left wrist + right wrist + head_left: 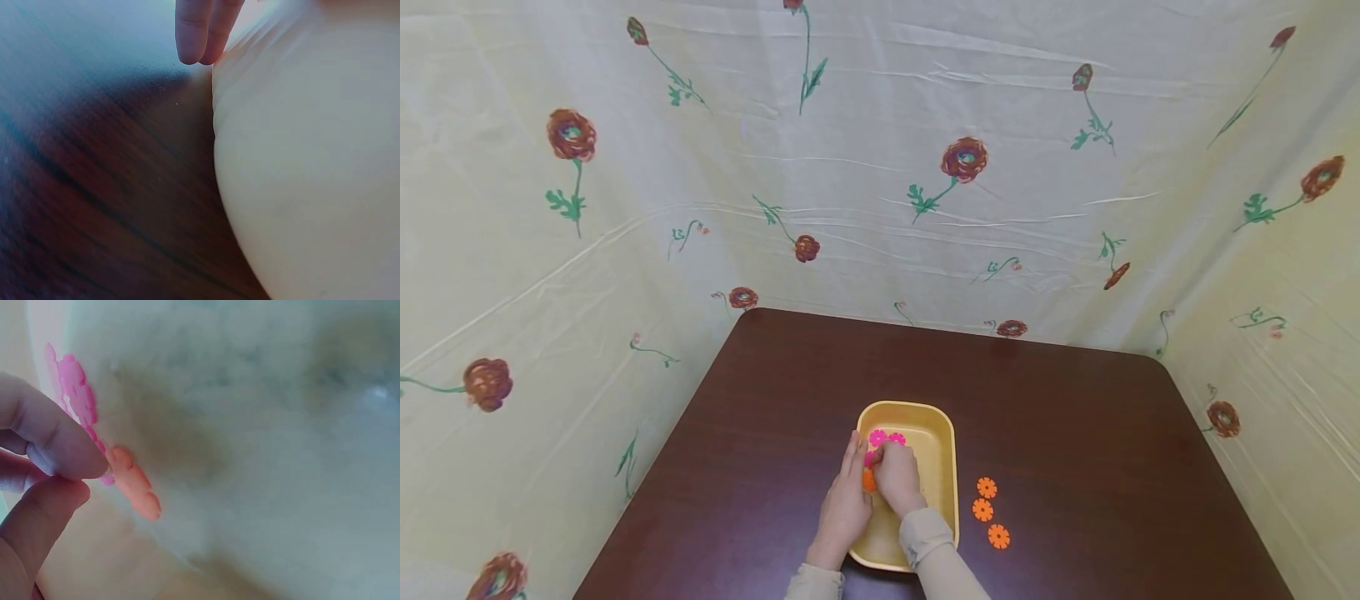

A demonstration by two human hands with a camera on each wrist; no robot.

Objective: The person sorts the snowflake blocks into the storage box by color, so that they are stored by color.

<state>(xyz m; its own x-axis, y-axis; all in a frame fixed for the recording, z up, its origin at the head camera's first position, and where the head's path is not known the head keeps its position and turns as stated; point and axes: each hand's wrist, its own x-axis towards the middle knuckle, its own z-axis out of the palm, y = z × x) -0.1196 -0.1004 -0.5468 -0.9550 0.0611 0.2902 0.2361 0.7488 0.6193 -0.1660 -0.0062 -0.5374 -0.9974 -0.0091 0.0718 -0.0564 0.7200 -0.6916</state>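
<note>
A dark brown wooden table point(1075, 433), walled on three sides by a cream cloth printed with red flowers point(880, 167), carries a yellow plastic tray point(943, 467) at its near edge, where a person works with both hands. The left hand point(844, 500) lies flat along the tray's left wall with fingers point(199, 31) straight, steadying it and grasping nothing. The right hand point(897, 477) reaches inside the tray, thumb and forefinger point(59, 447) pinched on a pink flower-shaped disc point(74, 394) that is joined edge to edge with an orange flower-shaped disc point(134, 484); the pair hangs just past the fingertips, above the tray floor. More pink discs point(886, 437) show just beyond the pinching fingers, though whether they are part of the held piece or lie loose cannot be told. Three orange flower discs point(986, 511) sit in a short row on the bare table, to the right of the gripping hand and outside the tray.

The pinch looks narrow and sits on the pink disc alone, so the orange disc likely depends wholly on the slotted joint; a twist or knock against the tray wall could part the two. If the left hand eases off, the light tray may slide on the smooth tabletop.
</note>
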